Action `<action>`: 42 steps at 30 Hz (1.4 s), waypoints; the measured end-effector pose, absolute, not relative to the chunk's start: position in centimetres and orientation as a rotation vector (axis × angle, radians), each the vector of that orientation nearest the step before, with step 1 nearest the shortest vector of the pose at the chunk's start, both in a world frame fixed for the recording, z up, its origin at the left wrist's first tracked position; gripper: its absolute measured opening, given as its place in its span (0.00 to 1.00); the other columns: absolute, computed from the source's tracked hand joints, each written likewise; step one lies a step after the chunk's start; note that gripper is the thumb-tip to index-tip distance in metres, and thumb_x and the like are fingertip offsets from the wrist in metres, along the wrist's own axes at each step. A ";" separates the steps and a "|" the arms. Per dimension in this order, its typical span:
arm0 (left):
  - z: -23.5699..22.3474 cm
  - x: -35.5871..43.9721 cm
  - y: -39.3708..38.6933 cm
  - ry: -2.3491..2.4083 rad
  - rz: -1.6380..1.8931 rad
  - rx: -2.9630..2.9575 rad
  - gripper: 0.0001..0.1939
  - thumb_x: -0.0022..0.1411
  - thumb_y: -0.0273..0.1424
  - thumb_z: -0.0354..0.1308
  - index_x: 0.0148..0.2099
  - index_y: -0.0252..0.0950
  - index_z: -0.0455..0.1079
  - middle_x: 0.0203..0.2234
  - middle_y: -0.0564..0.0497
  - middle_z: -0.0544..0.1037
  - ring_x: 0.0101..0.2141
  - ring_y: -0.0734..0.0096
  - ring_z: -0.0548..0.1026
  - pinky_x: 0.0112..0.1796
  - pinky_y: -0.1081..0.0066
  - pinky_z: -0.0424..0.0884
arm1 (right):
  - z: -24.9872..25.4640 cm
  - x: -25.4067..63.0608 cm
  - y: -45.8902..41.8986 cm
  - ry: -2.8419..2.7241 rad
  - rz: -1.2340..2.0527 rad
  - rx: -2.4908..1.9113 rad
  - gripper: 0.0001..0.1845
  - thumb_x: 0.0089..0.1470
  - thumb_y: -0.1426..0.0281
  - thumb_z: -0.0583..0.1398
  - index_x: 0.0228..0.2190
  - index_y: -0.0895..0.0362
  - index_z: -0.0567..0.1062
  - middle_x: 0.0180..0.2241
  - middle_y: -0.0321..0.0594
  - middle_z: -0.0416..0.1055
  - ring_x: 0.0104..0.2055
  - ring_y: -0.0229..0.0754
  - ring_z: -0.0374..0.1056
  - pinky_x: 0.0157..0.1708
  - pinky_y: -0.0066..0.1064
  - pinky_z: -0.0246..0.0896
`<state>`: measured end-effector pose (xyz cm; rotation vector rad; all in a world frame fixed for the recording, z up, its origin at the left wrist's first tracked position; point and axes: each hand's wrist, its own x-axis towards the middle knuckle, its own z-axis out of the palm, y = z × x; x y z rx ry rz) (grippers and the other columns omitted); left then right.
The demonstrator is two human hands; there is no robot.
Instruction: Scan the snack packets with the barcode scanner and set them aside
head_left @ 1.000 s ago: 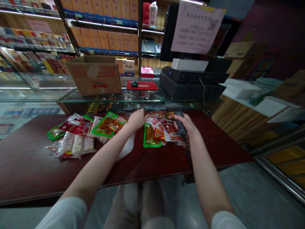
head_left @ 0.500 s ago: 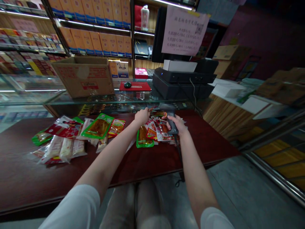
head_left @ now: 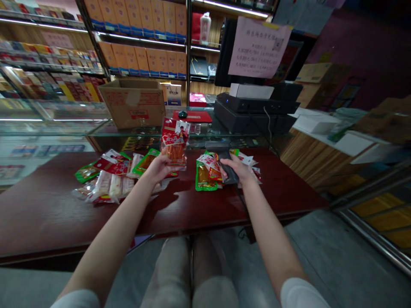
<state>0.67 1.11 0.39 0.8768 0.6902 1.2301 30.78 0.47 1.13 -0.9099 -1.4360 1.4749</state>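
My left hand [head_left: 157, 168] grips a red and orange snack packet [head_left: 174, 140] by its lower edge and holds it upright above the dark red table [head_left: 192, 205]. My right hand [head_left: 236, 169] is closed round a dark handheld barcode scanner [head_left: 224, 164] whose head points left over the right pile of snack packets [head_left: 207, 173]. The scanner's cable runs down past the table's front edge. A second, wider pile of snack packets [head_left: 109, 177] lies to the left of my left hand.
Behind the table stands a glass counter [head_left: 96, 128] with a cardboard box [head_left: 133, 102], a red mouse pad [head_left: 192, 115] with a mouse, and a black till unit [head_left: 257, 113] under a monitor bearing a pink notice [head_left: 258, 47]. Shelves of boxed goods [head_left: 138, 25] fill the back.
My left hand drew back to the left from the right pile and lifted a red and orange packet upright. My right hand kept the scanner and stayed over the right pile.
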 end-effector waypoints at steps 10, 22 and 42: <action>-1.0 -0.9 -0.1 0.538 1.297 0.710 0.31 0.62 0.55 0.50 0.54 0.36 0.72 0.50 0.38 0.79 0.53 0.45 0.75 0.49 0.43 0.72 | -1.0 27.9 0.9 -1.389 1.541 -0.780 0.17 0.48 0.59 0.65 0.33 0.55 0.67 0.15 0.28 0.64 0.13 0.32 0.55 0.13 0.24 0.47; -2.4 0.6 1.0 0.878 1.459 0.826 0.18 0.48 0.30 0.71 0.41 0.33 0.71 0.32 0.48 0.81 0.31 0.65 0.80 0.35 0.63 0.79 | -1.5 28.4 0.5 -1.354 1.568 -0.807 0.16 0.49 0.58 0.64 0.33 0.55 0.67 0.13 0.28 0.61 0.12 0.33 0.54 0.13 0.24 0.46; -2.6 1.1 1.9 0.800 1.513 0.663 0.20 0.68 0.43 0.54 0.53 0.34 0.68 0.53 0.38 0.77 0.55 0.54 0.75 0.54 0.52 0.72 | -1.2 27.9 -0.8 -1.742 1.610 -0.719 0.21 0.54 0.57 0.67 0.40 0.57 0.68 0.24 0.31 0.69 0.16 0.30 0.58 0.16 0.24 0.53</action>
